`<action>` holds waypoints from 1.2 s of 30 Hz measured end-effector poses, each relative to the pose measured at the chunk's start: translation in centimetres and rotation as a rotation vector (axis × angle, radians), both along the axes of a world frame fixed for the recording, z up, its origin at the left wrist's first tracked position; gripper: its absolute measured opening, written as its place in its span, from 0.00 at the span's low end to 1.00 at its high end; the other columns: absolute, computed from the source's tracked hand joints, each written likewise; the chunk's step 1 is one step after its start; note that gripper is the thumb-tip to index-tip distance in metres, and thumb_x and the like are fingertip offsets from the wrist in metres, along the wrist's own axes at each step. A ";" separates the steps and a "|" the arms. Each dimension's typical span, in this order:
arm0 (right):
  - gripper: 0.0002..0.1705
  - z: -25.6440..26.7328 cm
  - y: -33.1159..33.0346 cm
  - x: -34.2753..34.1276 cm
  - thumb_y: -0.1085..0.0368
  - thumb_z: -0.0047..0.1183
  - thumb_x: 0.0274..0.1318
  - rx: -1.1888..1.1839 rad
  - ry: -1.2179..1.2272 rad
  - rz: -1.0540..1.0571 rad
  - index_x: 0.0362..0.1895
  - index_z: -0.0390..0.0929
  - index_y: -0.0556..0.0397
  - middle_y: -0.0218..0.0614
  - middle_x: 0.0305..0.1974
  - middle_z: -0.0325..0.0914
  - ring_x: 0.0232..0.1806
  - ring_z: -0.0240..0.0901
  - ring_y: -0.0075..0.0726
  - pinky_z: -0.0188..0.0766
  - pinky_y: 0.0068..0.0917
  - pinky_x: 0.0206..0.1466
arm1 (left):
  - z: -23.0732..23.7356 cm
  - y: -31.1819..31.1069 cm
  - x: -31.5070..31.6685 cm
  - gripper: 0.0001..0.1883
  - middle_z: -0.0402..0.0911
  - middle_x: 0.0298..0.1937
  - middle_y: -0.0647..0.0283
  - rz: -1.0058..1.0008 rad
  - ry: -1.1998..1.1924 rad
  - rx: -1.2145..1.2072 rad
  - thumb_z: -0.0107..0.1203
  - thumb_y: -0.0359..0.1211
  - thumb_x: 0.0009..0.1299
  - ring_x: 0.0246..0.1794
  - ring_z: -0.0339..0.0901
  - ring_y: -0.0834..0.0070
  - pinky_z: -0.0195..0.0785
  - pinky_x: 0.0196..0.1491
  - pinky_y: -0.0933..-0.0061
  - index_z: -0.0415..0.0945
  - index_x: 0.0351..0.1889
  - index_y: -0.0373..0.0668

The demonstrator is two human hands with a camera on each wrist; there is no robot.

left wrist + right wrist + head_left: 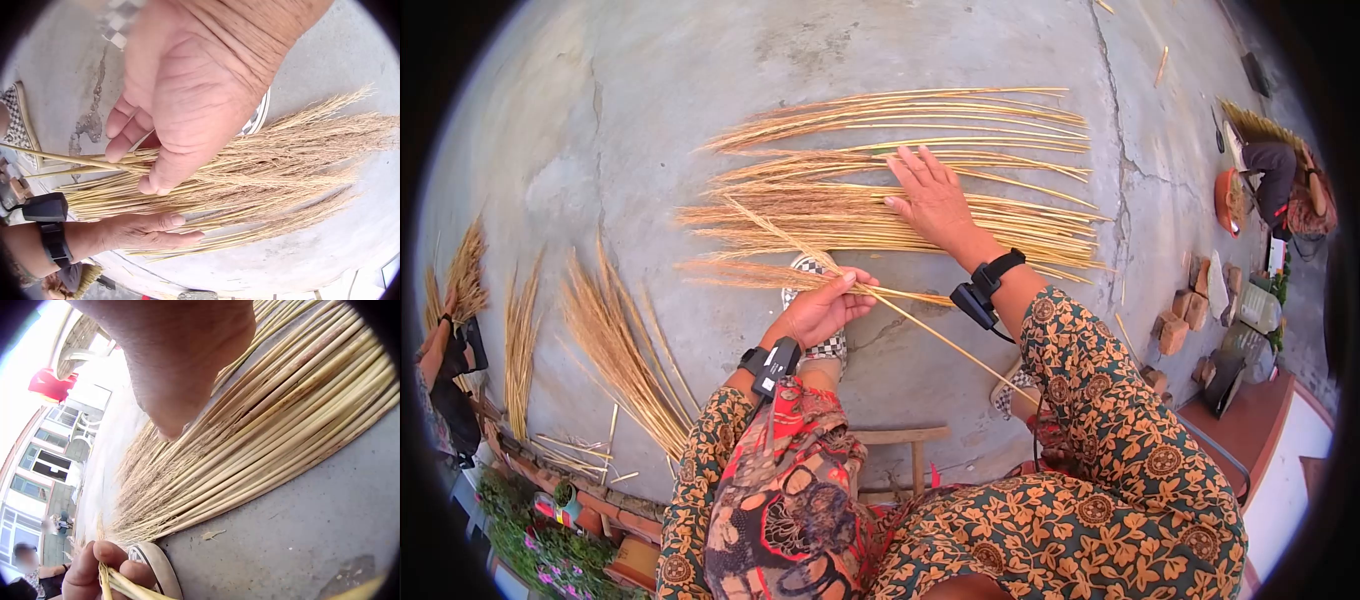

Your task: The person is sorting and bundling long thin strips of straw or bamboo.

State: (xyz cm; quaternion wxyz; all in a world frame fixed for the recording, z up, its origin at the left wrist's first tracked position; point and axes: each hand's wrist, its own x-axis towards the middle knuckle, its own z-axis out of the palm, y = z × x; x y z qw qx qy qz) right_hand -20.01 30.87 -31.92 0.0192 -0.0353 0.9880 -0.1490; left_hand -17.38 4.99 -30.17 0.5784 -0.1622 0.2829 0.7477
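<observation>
My left hand pinches a few broomcorn stalks just below their bristly heads, near a checkered shoe. In the left wrist view its thumb and fingers curl round these stems, which run out to the left. My right hand is stretched over the spread of broomcorn on the ground, its fingers fairly straight and close over the stalks. The heads of that spread point left and its bare stems right. From the right wrist view, the right hand hides part of the stalks beneath it.
More broomcorn bundles lie on the concrete at the left, beside a person at the edge. A wooden stool stands between my legs. Bricks and a red basin are at the right, where another person sits. Flowers grow lower left.
</observation>
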 end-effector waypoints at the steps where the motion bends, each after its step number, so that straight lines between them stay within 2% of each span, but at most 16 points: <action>1: 0.33 -0.3 -0.2 -0.6 0.42 0.45 0.61 -0.010 -0.003 -0.026 0.67 0.62 0.41 0.34 0.71 0.54 0.73 0.44 0.48 0.46 0.47 0.70 | 0.0 0.0 -0.1 0.11 0.77 0.52 0.56 -0.001 -0.009 -0.001 0.49 0.38 0.75 0.48 0.77 0.70 0.72 0.53 0.69 0.73 0.48 0.43; 4: 0.34 -1.2 -0.5 -0.7 0.42 0.44 0.62 0.017 -0.054 0.047 0.67 0.61 0.43 0.33 0.71 0.54 0.73 0.45 0.49 0.45 0.46 0.71 | -0.1 0.0 0.1 0.11 0.77 0.52 0.56 0.012 0.013 0.008 0.48 0.38 0.75 0.48 0.77 0.70 0.72 0.53 0.69 0.73 0.48 0.43; 9: 0.33 -0.6 -0.6 1.9 0.43 0.45 0.62 0.057 -0.026 0.132 0.68 0.61 0.39 0.30 0.71 0.54 0.73 0.44 0.48 0.45 0.46 0.71 | -0.1 0.0 0.0 0.11 0.77 0.52 0.56 0.007 0.000 0.009 0.48 0.38 0.75 0.48 0.77 0.70 0.72 0.52 0.69 0.72 0.49 0.42; 14: 0.31 -0.6 -0.6 1.2 0.41 0.42 0.63 0.057 -0.038 0.112 0.67 0.63 0.35 0.31 0.72 0.52 0.74 0.41 0.49 0.42 0.50 0.72 | -0.1 0.0 0.1 0.12 0.77 0.52 0.56 -0.001 -0.007 0.004 0.48 0.38 0.75 0.47 0.78 0.70 0.73 0.52 0.69 0.72 0.49 0.42; 19: 0.31 -0.7 -0.1 -2.7 0.38 0.38 0.63 0.085 -0.120 0.034 0.67 0.63 0.31 0.33 0.73 0.49 0.75 0.38 0.53 0.40 0.56 0.71 | -0.2 -0.1 0.1 0.11 0.77 0.53 0.56 0.008 -0.005 0.002 0.48 0.38 0.75 0.48 0.77 0.70 0.73 0.52 0.69 0.72 0.49 0.42; 22: 0.31 -0.2 0.0 -3.1 0.38 0.37 0.64 0.060 -0.110 0.012 0.67 0.63 0.31 0.34 0.73 0.49 0.75 0.37 0.53 0.40 0.57 0.71 | 0.0 0.0 0.0 0.11 0.77 0.53 0.55 0.010 -0.008 0.015 0.48 0.38 0.75 0.48 0.77 0.70 0.72 0.53 0.69 0.73 0.48 0.42; 29: 0.31 -0.2 -0.9 2.2 0.39 0.41 0.62 -0.007 -0.081 0.128 0.68 0.62 0.31 0.35 0.72 0.50 0.75 0.38 0.53 0.39 0.54 0.72 | -0.2 -0.1 0.2 0.12 0.76 0.53 0.56 -0.004 -0.004 0.000 0.48 0.39 0.75 0.48 0.77 0.69 0.72 0.53 0.68 0.72 0.49 0.42; 36: 0.31 0.1 -0.7 -1.0 0.41 0.41 0.64 0.042 -0.022 0.070 0.68 0.61 0.32 0.38 0.73 0.48 0.75 0.39 0.53 0.39 0.53 0.72 | 0.1 -0.2 0.0 0.13 0.76 0.53 0.57 -0.003 0.013 -0.017 0.49 0.39 0.74 0.48 0.76 0.69 0.71 0.54 0.69 0.71 0.49 0.42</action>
